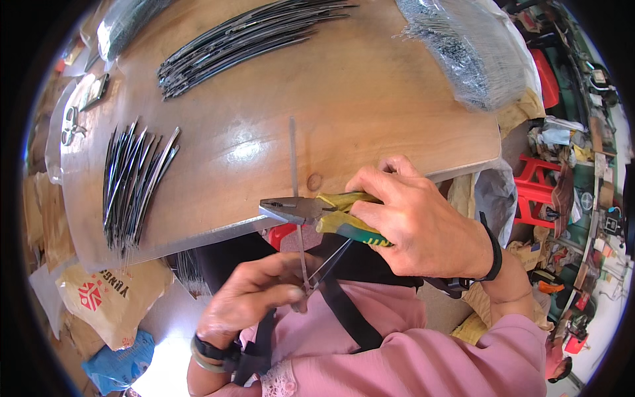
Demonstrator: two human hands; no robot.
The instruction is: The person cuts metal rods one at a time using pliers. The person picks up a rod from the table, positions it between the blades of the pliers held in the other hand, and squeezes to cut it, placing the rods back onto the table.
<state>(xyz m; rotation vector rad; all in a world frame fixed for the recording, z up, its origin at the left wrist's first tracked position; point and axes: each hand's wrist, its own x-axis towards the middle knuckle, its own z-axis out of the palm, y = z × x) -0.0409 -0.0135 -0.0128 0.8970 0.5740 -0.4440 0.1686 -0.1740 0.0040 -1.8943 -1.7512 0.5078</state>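
Left hand [259, 291] pinches the lower end of a thin metal strip [294, 155] off the near edge of the counter [383, 99]. Right hand [426, 225] is closed around yellow-and-green combination pliers [301, 210], head crossing the strip. Open room extends between the left strip bundle [135, 188] and the counter's right edge.

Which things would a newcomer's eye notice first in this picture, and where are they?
Yellow-green pliers in the right hand, near the centre, stand out first, crossing a thin strip held by the left hand. On the wooden table, a long dark bundle lies at the top, a shorter dark bundle at left. A red stool shows at right.
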